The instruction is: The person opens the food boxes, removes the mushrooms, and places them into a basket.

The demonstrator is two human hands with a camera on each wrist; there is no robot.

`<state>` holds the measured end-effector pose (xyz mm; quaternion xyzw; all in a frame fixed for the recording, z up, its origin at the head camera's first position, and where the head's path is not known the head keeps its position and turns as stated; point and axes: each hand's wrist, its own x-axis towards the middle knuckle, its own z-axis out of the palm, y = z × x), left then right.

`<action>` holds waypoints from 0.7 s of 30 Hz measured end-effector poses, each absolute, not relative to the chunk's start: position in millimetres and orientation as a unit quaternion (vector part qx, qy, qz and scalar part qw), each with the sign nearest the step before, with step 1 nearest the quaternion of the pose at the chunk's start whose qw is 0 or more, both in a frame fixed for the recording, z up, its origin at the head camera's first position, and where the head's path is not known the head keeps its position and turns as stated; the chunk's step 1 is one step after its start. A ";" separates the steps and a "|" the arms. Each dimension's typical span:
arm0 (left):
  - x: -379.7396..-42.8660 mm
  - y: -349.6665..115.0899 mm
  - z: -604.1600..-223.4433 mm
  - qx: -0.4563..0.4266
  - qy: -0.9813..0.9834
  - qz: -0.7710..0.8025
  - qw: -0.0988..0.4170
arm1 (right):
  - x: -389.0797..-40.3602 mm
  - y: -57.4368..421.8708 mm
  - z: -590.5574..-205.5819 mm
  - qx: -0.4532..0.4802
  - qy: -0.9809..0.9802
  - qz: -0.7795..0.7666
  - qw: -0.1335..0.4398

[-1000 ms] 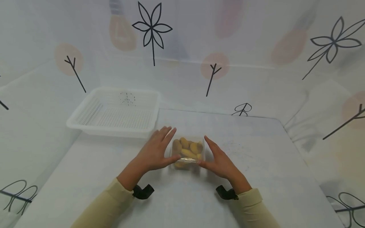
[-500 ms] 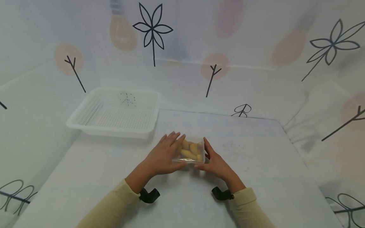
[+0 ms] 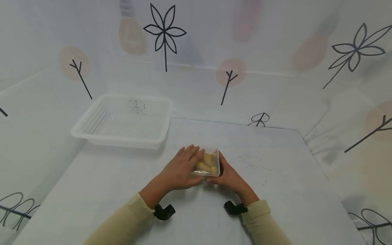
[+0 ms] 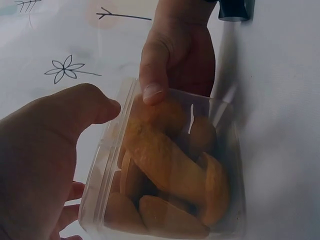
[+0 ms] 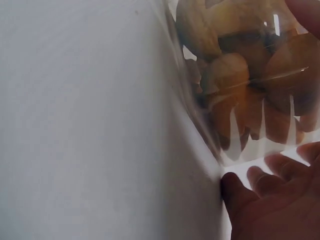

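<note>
A clear plastic box (image 3: 216, 163) with a lid, filled with yellowish-brown rounded pieces (image 4: 165, 160), is between the two hands on the table. My left hand (image 3: 180, 170) rests with nearly straight fingers across the left part of the lid, its thumb by the front edge. My right hand (image 3: 230, 177) grips the box's right side, thumb at the front and fingers along the side. The left wrist view shows the right thumb (image 4: 153, 92) pressing the box's front wall near the lid. In the right wrist view, right-hand fingertips (image 5: 265, 180) lie against the box wall.
A white perforated plastic basket (image 3: 122, 141) stands at the back left of the white table (image 3: 269, 190). Behind the table hangs a pale sheet (image 3: 196, 85) printed with plants and bulbs. Each wrist bears a black camera mount.
The left hand has come right and laid its fingers over the lid. The right hand has moved left and taken hold of the box's side. The box has barely shifted.
</note>
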<state>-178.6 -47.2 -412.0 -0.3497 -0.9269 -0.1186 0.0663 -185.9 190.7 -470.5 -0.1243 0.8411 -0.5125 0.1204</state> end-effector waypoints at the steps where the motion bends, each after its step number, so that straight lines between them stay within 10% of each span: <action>1: -178.6 -46.4 -412.0 -0.350 -0.927 -0.115 0.064 | -186.8 190.7 -471.1 -0.124 0.838 -0.518 0.121; 21: -173.9 -36.6 -410.4 -0.370 -0.924 -0.068 0.067 | -190.5 183.6 -475.4 -0.154 0.816 -0.545 0.112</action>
